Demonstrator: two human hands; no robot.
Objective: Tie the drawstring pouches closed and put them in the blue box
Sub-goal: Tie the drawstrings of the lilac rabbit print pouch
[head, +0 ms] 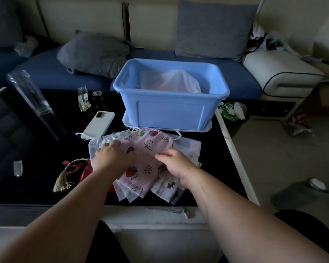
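Several pouches, fanned in a stack on the black table, near the blue box. Top: pink pouch. Right hand pinches its cloth mid-body; left hand rests on its left edge, grip unclear; probably separating it for tying. Blue box holds one pale pouch.

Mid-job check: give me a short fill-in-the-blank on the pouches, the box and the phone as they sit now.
1. The left hand and right hand hold the top pouch, whose cloth is ____.
2. The blue box stands ____ the pile of pouches, farther from the person.
3. The white phone lies to the pile's ____.
Missing words: pink; behind; left.
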